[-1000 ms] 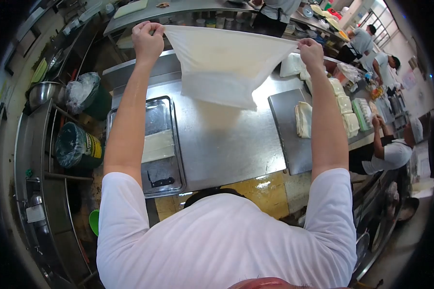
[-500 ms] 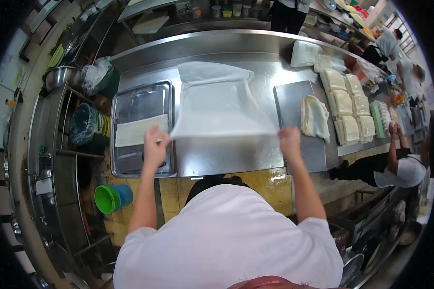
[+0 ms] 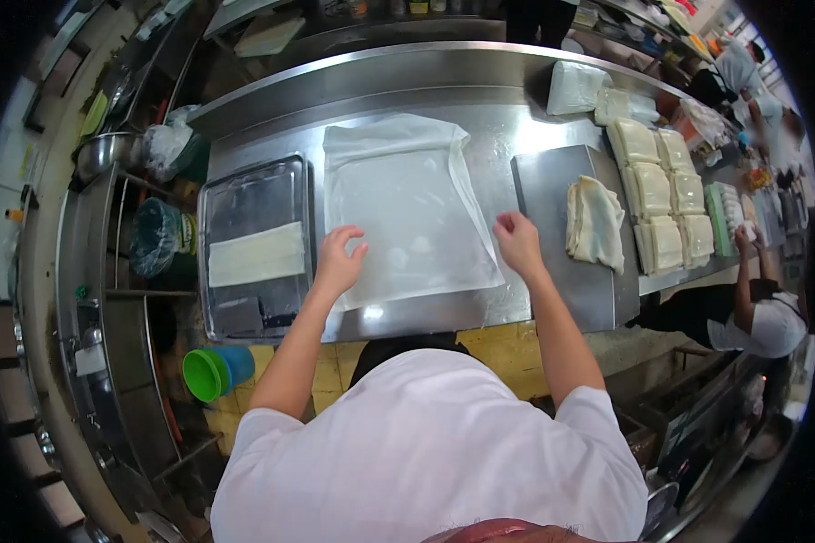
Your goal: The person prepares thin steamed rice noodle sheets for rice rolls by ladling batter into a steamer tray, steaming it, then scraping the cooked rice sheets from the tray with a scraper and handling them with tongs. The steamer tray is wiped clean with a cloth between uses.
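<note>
A thin, translucent white sheet (image 3: 398,208), which looks like rolled dough, lies spread on the steel table, its far edge and right side folded or wrinkled. Over its left edge is my left hand (image 3: 340,261), thumb and fingers apart, holding nothing. My right hand (image 3: 519,242) hovers just off the sheet's right edge with its fingers curled in and nothing visible in them. On the left, a metal tray (image 3: 254,195) carries a folded pale strip (image 3: 256,254). To the right, a folded pale stack (image 3: 595,224) rests on a steel board (image 3: 543,195).
Several packs of folded pale sheets (image 3: 647,190) stand in rows at the right, beside white plastic bags (image 3: 578,88). A raised steel ledge (image 3: 426,68) closes the table's back. Green and blue buckets (image 3: 210,373) stand on the floor at left. A co-worker (image 3: 761,317) works at far right.
Both hands have let go of the sheet's near corners and moved inward and slightly up. The sheet, previously stretched between them, now lies flat on the table.
</note>
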`<act>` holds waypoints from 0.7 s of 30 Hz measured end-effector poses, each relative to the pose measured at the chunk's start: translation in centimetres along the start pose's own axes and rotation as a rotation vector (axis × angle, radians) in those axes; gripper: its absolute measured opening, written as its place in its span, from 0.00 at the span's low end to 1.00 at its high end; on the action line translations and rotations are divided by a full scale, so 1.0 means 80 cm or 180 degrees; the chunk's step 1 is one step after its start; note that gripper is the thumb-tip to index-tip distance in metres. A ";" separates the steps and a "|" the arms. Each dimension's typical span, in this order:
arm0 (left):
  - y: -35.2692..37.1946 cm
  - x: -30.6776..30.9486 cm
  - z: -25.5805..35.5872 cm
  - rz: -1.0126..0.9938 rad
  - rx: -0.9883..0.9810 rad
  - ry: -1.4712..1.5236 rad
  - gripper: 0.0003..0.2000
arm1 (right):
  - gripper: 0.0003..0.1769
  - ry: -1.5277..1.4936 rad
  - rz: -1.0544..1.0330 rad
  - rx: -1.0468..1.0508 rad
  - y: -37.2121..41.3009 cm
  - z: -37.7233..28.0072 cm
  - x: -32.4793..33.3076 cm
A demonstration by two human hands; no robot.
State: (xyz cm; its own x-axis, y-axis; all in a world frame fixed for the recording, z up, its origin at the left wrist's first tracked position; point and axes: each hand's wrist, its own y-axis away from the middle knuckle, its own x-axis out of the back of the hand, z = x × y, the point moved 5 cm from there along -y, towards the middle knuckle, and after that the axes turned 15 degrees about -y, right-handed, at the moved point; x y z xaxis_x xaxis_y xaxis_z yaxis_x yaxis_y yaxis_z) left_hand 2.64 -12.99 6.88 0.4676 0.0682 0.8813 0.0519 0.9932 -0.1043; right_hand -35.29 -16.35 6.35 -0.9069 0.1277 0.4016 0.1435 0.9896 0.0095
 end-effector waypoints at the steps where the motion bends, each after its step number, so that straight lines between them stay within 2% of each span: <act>1: -0.024 -0.009 0.005 -0.0025 -0.0012 0.0045 0.13 | 0.16 -0.0002 0.0025 0.0027 -0.028 -0.002 -0.003; 3: -0.069 -0.031 0.011 -0.0308 -0.0108 0.0122 0.16 | 0.18 -0.0093 0.0058 -0.0147 -0.092 -0.003 -0.014; 7: -0.140 -0.067 -0.003 -0.0371 -0.0141 0.0233 0.19 | 0.21 0.0063 0.0139 -0.0388 -0.221 0.019 -0.052; 9: -0.165 -0.074 -0.010 -0.0457 -0.0173 -0.0091 0.23 | 0.22 0.0211 0.0178 -0.0469 -0.262 0.014 -0.075; 11: -0.187 -0.079 -0.020 -0.0483 -0.0205 -0.0196 0.25 | 0.21 0.0167 -0.0334 -0.1517 -0.290 0.001 -0.100; 12: -0.194 -0.081 -0.024 -0.0497 -0.0273 -0.0328 0.26 | 0.21 0.0188 -0.0365 -0.1552 -0.304 0.010 -0.113; 14: -0.206 -0.085 -0.034 -0.0505 -0.0275 -0.0400 0.27 | 0.22 0.0621 -0.0308 -0.1519 -0.331 0.038 -0.133; 15: -0.211 -0.088 -0.040 -0.0467 -0.0311 -0.0482 0.28 | 0.25 0.0533 0.0251 -0.1006 -0.341 0.037 -0.135; 16: -0.216 -0.091 -0.047 -0.0485 -0.0294 -0.0468 0.28 | 0.25 0.0550 0.0236 -0.1022 -0.346 0.044 -0.135; 18: -0.221 -0.092 -0.054 -0.0529 -0.0329 -0.0466 0.29 | 0.29 -0.1431 0.0922 -0.0839 -0.357 0.050 -0.122; 19: -0.221 -0.090 -0.053 -0.0540 -0.0322 -0.0453 0.29 | 0.32 -0.2118 0.0979 -0.0887 -0.360 0.052 -0.119; 20: -0.222 -0.089 -0.051 -0.0619 -0.0353 -0.0580 0.29 | 0.32 -0.2109 0.0984 -0.0886 -0.358 0.053 -0.116; 21: -0.223 -0.087 -0.047 -0.0694 -0.0384 -0.0705 0.30 | 0.30 -0.1463 0.1097 -0.0607 -0.351 0.044 -0.106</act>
State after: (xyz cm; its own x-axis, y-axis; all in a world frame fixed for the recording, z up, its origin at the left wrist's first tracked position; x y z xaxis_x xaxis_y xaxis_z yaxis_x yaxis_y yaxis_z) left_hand 1.79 -31.53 0.88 0.2316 -0.1129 0.9663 0.2401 0.9692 0.0557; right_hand -33.04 -44.96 -0.57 -0.8677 0.4963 -0.0257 0.4894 0.8623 0.1301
